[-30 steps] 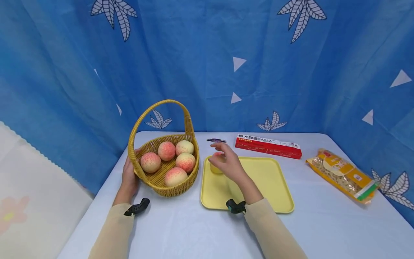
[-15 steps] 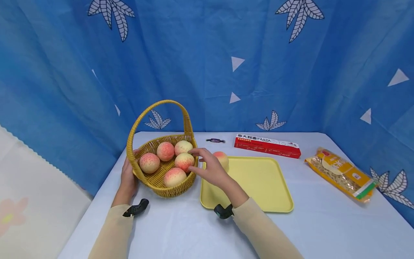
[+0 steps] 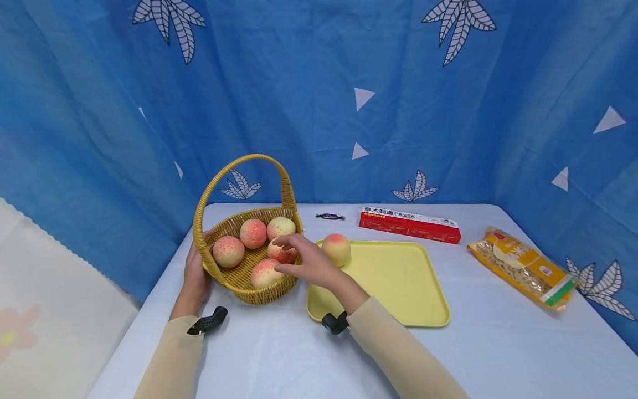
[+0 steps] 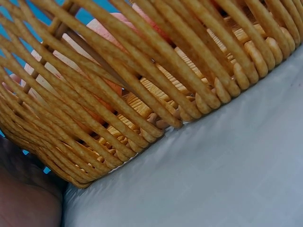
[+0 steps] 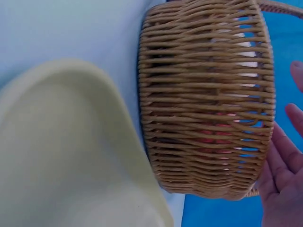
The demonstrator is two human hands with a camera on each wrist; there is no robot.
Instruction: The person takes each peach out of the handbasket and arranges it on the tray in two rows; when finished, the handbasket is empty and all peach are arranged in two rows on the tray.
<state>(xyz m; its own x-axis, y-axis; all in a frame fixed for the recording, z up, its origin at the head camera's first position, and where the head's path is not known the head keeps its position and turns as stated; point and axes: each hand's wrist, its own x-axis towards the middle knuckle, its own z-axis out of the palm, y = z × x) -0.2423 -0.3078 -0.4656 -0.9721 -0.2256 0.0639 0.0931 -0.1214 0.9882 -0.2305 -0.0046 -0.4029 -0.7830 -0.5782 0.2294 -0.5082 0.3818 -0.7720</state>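
Observation:
A woven basket (image 3: 294,281) with a tall hoop handle holds several red-and-cream peaches (image 3: 228,252). My left hand (image 3: 195,277) holds the basket's left side, its fingers along the outer wall near the rim; part of it is hidden. In the left wrist view that hand (image 4: 28,194) shows dark against the weave. My right hand (image 3: 311,265) is over the basket's right rim, thumb and fingers apart around the right-hand peaches. In the right wrist view its fingers (image 5: 284,146) reach past the rim. One peach (image 3: 336,249) sits on the yellow tray (image 3: 389,288), at its back left corner.
A wrapped purple candy (image 3: 330,216) lies behind the tray. Beside it is a red and white pasta box (image 3: 410,224). Farther right rests a yellow, clear-windowed food packet (image 3: 523,269). A blue curtain (image 3: 319,100) hangs behind the white-covered table (image 3: 279,354).
My right hand has left the peach on the tray and moved left over the basket, with thumb and fingers spread. The left hand has stayed at the basket's side.

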